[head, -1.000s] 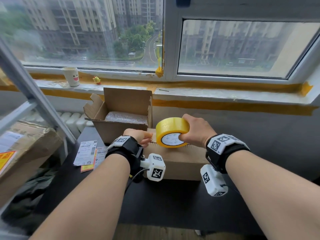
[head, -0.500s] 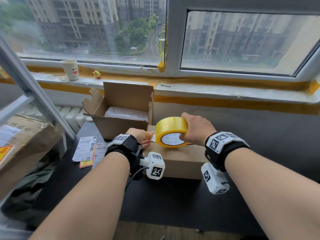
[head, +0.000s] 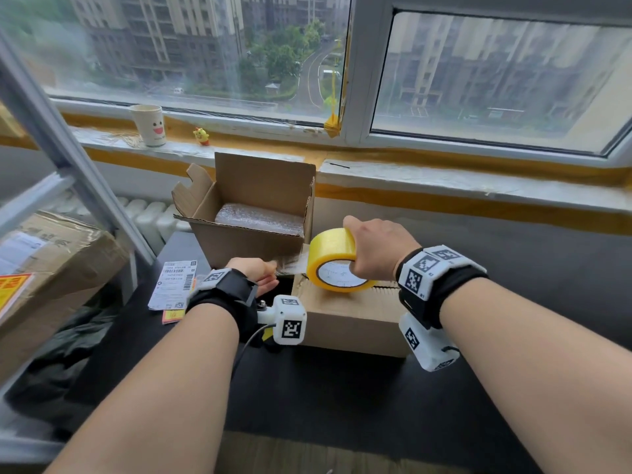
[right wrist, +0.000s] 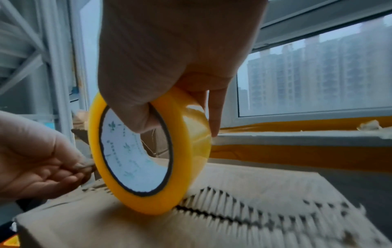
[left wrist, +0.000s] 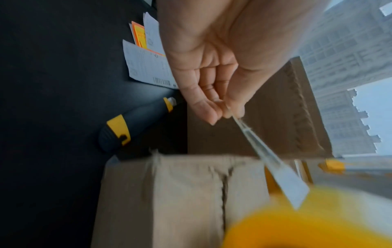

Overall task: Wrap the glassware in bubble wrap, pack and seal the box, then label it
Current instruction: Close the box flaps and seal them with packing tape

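The closed box (head: pixel 345 323) sits on the dark table (head: pixel 325 398), just in front of the person, its top flaps meeting in a jagged seam. The yellow tape roll (head: pixel 337 260) stands on edge right on that seam, near the box's left end. The right hand (head: pixel 374 248) grips it, thumb hooked into the white core, fingers over the far side. A clear strip of tape (head: pixel 290 265) stretches left off the roll, and the left hand (head: pixel 261 273) pinches its free end between thumb and curled fingers, out past the box's left edge.

Only the left wrist view gives away a black and yellow utility knife (left wrist: pixel 135 124) lying on the table beside the box; from the head view the left arm covers it. That view also shows the strip (left wrist: pixel 273 162) taut and edge-on. The right wrist view shows the roll (right wrist: pixel 148 154) touching the cardboard at the seam; the near box edge there is smeared with blur.

Behind stands an open box (head: pixel 253 217) with bubble wrap (head: pixel 260 218) inside; what it wraps I cannot make out. Shipping labels (head: pixel 172 285) lie on the table to the left, partly under the left wrist. On the far sill, a paper cup (head: pixel 148 124) and a small yellow figure (head: pixel 201 136).
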A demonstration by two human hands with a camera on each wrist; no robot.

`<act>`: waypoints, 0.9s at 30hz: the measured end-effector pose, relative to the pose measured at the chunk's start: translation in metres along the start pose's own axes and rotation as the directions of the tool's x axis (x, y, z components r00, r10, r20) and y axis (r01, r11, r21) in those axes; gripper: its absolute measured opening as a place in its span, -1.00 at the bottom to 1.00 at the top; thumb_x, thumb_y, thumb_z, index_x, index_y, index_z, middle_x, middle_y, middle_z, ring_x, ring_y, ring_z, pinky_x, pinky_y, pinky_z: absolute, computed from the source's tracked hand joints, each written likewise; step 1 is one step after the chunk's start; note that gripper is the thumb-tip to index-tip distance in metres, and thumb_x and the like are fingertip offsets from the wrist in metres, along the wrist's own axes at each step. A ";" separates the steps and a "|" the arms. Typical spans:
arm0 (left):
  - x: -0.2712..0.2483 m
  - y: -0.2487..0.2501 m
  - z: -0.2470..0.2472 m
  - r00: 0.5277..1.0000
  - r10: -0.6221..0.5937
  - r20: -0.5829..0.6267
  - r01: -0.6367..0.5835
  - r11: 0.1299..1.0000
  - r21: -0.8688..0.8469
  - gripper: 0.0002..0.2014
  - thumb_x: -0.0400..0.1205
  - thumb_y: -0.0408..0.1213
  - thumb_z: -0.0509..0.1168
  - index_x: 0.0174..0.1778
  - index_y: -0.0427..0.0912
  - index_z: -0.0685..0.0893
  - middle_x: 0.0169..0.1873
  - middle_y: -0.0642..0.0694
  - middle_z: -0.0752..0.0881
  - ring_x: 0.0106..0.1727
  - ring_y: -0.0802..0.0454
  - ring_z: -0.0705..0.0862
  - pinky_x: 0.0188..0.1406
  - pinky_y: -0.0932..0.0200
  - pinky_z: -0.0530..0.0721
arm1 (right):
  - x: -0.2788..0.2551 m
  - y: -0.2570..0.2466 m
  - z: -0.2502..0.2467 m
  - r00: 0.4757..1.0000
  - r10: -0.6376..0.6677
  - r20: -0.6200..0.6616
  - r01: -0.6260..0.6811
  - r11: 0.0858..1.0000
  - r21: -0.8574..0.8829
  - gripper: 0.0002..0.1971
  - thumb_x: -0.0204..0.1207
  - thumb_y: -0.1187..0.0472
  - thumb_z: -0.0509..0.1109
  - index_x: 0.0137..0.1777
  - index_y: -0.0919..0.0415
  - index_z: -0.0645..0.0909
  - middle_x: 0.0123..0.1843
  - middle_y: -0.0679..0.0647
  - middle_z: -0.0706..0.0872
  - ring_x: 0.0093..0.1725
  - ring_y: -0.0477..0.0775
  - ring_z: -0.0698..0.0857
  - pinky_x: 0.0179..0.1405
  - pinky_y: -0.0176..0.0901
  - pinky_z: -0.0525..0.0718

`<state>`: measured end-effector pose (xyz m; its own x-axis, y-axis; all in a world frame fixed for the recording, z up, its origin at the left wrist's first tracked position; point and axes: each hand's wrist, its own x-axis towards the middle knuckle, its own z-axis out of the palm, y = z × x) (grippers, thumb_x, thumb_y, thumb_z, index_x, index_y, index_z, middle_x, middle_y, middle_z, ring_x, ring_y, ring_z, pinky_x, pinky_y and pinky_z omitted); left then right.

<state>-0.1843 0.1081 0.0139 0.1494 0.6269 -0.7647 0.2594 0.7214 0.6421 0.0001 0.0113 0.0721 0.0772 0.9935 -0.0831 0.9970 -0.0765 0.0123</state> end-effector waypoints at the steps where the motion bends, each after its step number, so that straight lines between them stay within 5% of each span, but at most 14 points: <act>1: 0.003 0.000 -0.002 1.000 0.001 -0.001 -0.001 1.000 0.004 -0.68 0.75 -0.31 0.19 -0.34 -0.30 0.46 -0.66 -0.09 0.55 -0.40 0.13 0.48 -0.71 0.30 0.61 | 0.001 -0.001 -0.002 1.000 -0.020 0.007 0.021 0.999 -0.027 -0.73 0.42 0.19 0.34 0.07 0.11 0.36 -0.24 0.08 0.60 -0.29 0.11 0.58 -0.36 -0.05 0.58; 9: 0.009 -0.008 0.003 1.000 -0.020 0.020 0.020 1.000 -0.015 -0.63 0.77 -0.31 0.13 -0.39 -0.31 0.40 -0.86 -0.04 0.45 -0.49 0.12 0.49 -0.74 0.33 0.55 | 0.008 -0.012 -0.016 0.994 -0.093 0.049 0.099 0.984 -0.147 -0.75 0.40 0.20 0.32 0.05 0.11 0.41 -0.32 0.02 0.53 -0.31 0.06 0.54 -0.42 -0.11 0.46; 14: 0.020 -0.012 0.006 0.999 -0.042 0.028 0.045 0.995 -0.093 -0.67 0.75 -0.36 0.15 -0.37 -0.30 0.43 -0.58 -0.14 0.51 -0.40 0.10 0.43 -0.71 0.30 0.59 | 0.010 -0.016 -0.016 0.995 -0.087 0.053 0.095 0.982 -0.164 -0.77 0.41 0.19 0.33 0.04 0.09 0.40 -0.32 0.00 0.51 -0.34 0.00 0.49 -0.41 -0.11 0.47; 16: 0.025 -0.015 0.007 0.999 -0.037 0.018 0.039 0.991 -0.127 -0.68 0.74 -0.40 0.16 -0.37 -0.29 0.43 -0.60 -0.16 0.52 -0.39 0.08 0.43 -0.29 0.36 0.72 | 0.009 -0.016 -0.016 0.995 -0.086 0.056 0.094 0.981 -0.167 -0.77 0.42 0.19 0.33 0.04 0.09 0.40 -0.32 0.00 0.51 -0.35 -0.01 0.49 -0.42 -0.11 0.46; 18: 0.029 -0.018 0.010 1.000 -0.010 -0.002 0.009 0.990 -0.142 -0.68 0.74 -0.45 0.14 -0.37 -0.29 0.42 -0.58 -0.19 0.51 -0.39 0.07 0.42 0.29 0.19 0.57 | 0.009 -0.016 -0.016 0.995 -0.081 0.055 0.090 0.981 -0.174 -0.77 0.41 0.19 0.32 0.03 0.09 0.39 -0.32 0.00 0.51 -0.36 0.00 0.49 -0.45 -0.13 0.42; 19: 0.032 -0.019 0.012 1.000 0.008 -0.005 -0.009 0.988 -0.153 -0.69 0.74 -0.47 0.13 -0.37 -0.29 0.42 -0.51 -0.20 0.49 -0.38 0.06 0.42 0.39 0.10 0.50 | 0.009 -0.015 -0.015 0.995 -0.078 0.055 0.086 0.980 -0.178 -0.77 0.41 0.19 0.32 0.02 0.09 0.38 -0.33 0.00 0.51 -0.36 0.00 0.49 -0.47 -0.14 0.40; 21: 0.035 -0.023 0.013 0.999 0.031 0.008 -0.029 0.990 -0.138 -0.73 0.74 -0.49 0.14 -0.32 -0.32 0.45 -0.39 -0.21 0.49 -0.36 0.03 0.46 0.34 0.03 0.53 | 0.009 -0.015 -0.015 0.996 -0.071 0.060 0.081 0.980 -0.183 -0.77 0.41 0.19 0.32 0.02 0.09 0.38 -0.33 0.00 0.51 -0.37 0.00 0.48 -0.50 -0.16 0.37; 24: 0.041 -0.029 0.017 0.996 0.082 0.045 -0.083 0.996 0.019 -0.94 0.69 -0.47 0.24 -0.01 -0.39 0.61 -0.29 -0.17 0.61 -0.32 0.01 0.60 -0.22 0.20 0.69 | 0.009 -0.015 -0.014 0.995 -0.067 0.067 0.078 0.981 -0.179 -0.77 0.42 0.19 0.33 0.03 0.09 0.37 -0.32 0.01 0.51 -0.36 0.00 0.50 -0.49 -0.16 0.39; 25: 0.041 -0.030 0.019 0.994 0.104 0.040 -0.108 0.988 0.109 -0.82 0.66 -0.43 0.29 0.15 -0.40 0.64 -0.24 -0.17 0.66 -0.29 0.00 0.65 -0.30 0.19 0.70 | 0.009 -0.014 -0.014 0.996 -0.066 0.067 0.077 0.981 -0.178 -0.77 0.42 0.18 0.33 0.02 0.09 0.37 -0.32 0.00 0.51 -0.36 0.01 0.50 -0.49 -0.16 0.40; 27: 0.050 -0.031 0.018 0.987 0.160 0.006 -0.157 0.959 0.237 -0.65 0.55 -0.30 0.42 0.20 -0.41 0.66 -0.07 -0.23 0.76 -0.14 -0.09 0.75 -0.17 0.07 0.76 | 0.008 -0.013 -0.013 0.996 -0.062 0.064 0.073 0.981 -0.177 -0.76 0.43 0.16 0.34 0.03 0.09 0.36 -0.32 0.00 0.51 -0.35 0.01 0.51 -0.48 -0.16 0.41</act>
<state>-0.1672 0.1118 -0.0451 0.1947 0.7323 -0.6526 0.4513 0.5238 0.7224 -0.0118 0.0217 0.0844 0.0153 0.9889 -0.1476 0.9831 0.0121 0.1828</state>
